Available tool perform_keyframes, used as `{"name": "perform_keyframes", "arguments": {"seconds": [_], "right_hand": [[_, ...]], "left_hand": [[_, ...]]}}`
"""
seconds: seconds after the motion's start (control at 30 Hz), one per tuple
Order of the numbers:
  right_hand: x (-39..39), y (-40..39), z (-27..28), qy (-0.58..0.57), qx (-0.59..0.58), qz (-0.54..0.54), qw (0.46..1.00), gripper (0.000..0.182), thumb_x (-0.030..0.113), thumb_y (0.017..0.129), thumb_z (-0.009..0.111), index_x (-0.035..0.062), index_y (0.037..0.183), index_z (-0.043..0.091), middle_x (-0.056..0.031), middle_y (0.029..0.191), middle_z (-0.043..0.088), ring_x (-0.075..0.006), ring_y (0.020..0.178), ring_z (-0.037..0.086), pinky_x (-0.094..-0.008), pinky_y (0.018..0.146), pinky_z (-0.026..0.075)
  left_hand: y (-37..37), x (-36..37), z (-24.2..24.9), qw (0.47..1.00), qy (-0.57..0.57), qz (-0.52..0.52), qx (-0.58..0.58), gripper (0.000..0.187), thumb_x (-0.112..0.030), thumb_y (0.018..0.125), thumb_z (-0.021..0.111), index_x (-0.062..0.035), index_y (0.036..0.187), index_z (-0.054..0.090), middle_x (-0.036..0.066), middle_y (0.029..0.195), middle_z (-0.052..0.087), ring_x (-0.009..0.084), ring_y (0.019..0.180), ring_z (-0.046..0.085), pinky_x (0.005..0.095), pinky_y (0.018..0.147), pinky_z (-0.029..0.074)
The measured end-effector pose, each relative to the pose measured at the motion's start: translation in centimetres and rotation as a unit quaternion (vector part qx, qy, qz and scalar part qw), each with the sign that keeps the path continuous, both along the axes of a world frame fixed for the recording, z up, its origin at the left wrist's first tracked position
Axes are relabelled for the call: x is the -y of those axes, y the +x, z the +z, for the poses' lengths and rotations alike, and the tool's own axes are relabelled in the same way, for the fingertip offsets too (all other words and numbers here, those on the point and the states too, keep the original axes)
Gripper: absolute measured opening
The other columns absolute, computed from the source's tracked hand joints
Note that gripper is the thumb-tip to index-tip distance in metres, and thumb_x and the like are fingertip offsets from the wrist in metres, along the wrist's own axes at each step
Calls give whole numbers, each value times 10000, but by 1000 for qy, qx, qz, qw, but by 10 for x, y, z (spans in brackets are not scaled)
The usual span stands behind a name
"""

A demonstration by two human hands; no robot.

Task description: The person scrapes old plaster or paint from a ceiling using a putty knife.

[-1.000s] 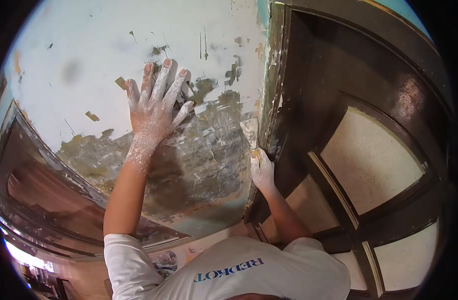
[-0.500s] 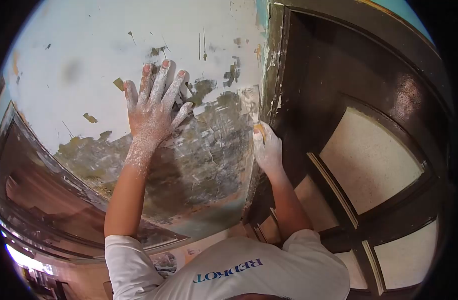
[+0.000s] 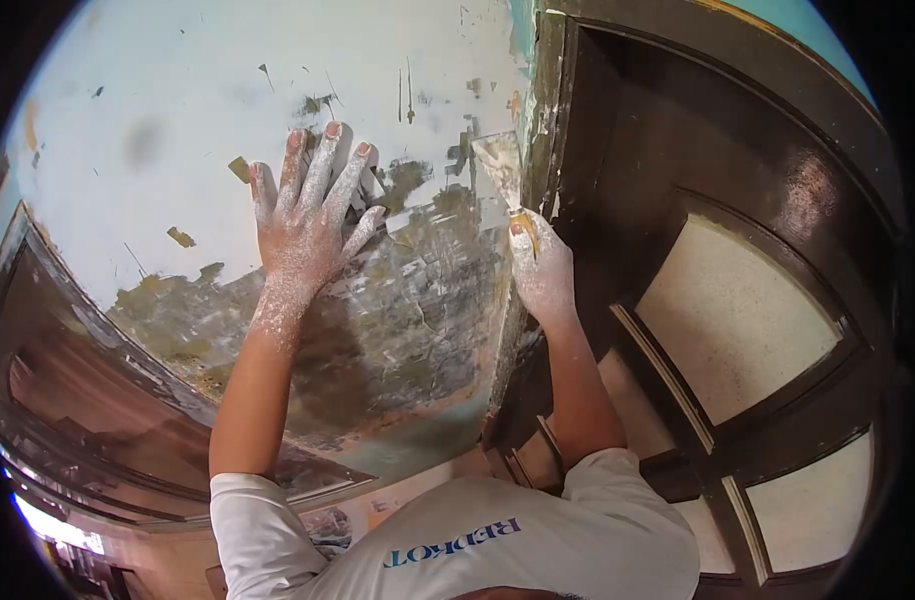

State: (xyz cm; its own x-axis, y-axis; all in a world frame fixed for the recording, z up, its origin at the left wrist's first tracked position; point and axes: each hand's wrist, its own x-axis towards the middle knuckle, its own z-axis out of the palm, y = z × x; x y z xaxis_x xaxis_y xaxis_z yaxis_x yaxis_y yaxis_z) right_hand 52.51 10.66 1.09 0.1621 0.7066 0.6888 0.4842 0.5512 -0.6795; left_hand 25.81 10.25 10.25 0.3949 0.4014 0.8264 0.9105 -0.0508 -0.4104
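Observation:
My left hand point(image 3: 308, 225), dusted with white powder, lies flat with fingers spread on the wall point(image 3: 188, 120). A small pale edge and dark shadow show beside its fingers; I cannot make out what is there. My right hand point(image 3: 546, 272), also powdery, is closed around the yellowish handle of a putty knife point(image 3: 501, 168). The blade points up at the wall's right edge, close to the door frame. Below and between the hands spreads a rough patch of exposed grey-green surface point(image 3: 408, 310), with white coating above it.
A worn, chipped door frame point(image 3: 544, 130) runs along the wall's right edge. Beyond it stands a dark brown door with pale panels point(image 3: 743, 320). At the lower left is a dark-framed window or panel point(image 3: 88, 390). Small chipped spots dot the white wall.
My right hand and the putty knife have moved upward along the wall's edge, and the blade has tilted to the left. My left hand stays in almost the same place.

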Motion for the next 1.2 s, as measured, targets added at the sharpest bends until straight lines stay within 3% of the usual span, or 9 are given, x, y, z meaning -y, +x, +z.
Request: {"name": "perform_keyframes", "arguments": {"seconds": [0.17,0.37,0.6,0.9,1.2], "right_hand": [[-2,2,-30,-16,12,-16,1000,344,243,933,545,-33,1135,580,-246,976,648,-389,944,637,-408,790,505],[-6,-2,46,-25,13,-2,1000,354,275,942,530,-7,1148,581,-245,962,649,-394,957,630,-395,780,492],[-3,0,-11,-26,18,-28,999,389,290,932,538,-5,1183,570,-254,1043,635,-386,1039,605,-415,847,487],[-26,-1,94,101,25,-8,995,309,274,918,545,6,1053,619,-253,955,637,-431,966,595,-422,812,492],[-37,-2,164,132,39,0,990,332,315,916,514,26,1023,636,-239,959,640,-438,954,593,-443,814,487]], "left_hand": [[2,3,3,1000,-13,11,6,660,-575,813,613,-326,1401,445,-1,1537,288,274,1441,188,619,1081,227],[2,4,2,1000,-8,-1,5,643,-568,818,613,-319,1391,462,1,1526,312,274,1436,205,620,1082,224],[-1,3,2,1000,-14,-17,13,655,-553,810,631,-308,1393,461,5,1524,314,273,1435,208,625,1070,248],[2,5,2,1000,-2,15,-9,676,-557,811,626,-315,1411,430,-5,1535,290,268,1441,188,627,1064,262],[0,4,3,1000,-19,-4,4,683,-564,813,619,-328,1421,414,-9,1541,276,273,1440,186,626,1080,225]]}}
